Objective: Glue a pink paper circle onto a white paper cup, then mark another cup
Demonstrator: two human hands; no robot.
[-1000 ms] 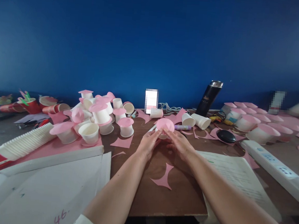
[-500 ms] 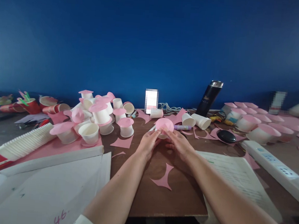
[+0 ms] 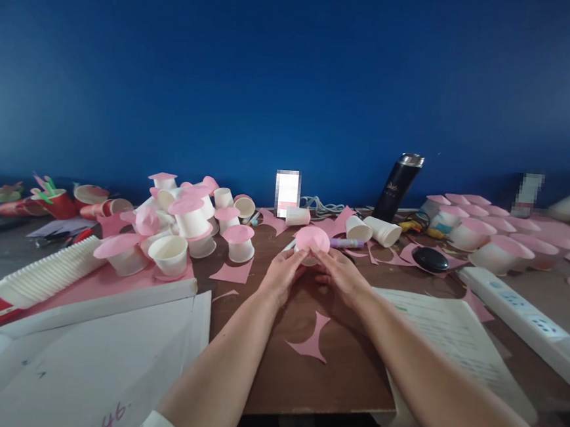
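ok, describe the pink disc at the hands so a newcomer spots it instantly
Start at the blue wall and drop to the brown table below. Near its middle, the left hand and right hand meet at a round pink disc. It is the only pink disc in view with hands on it.

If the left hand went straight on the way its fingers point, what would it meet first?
The pink disc right at the left hand's fingertips. Past that, probably the pink paper scrap lying behind it, though depth is hard to judge here.
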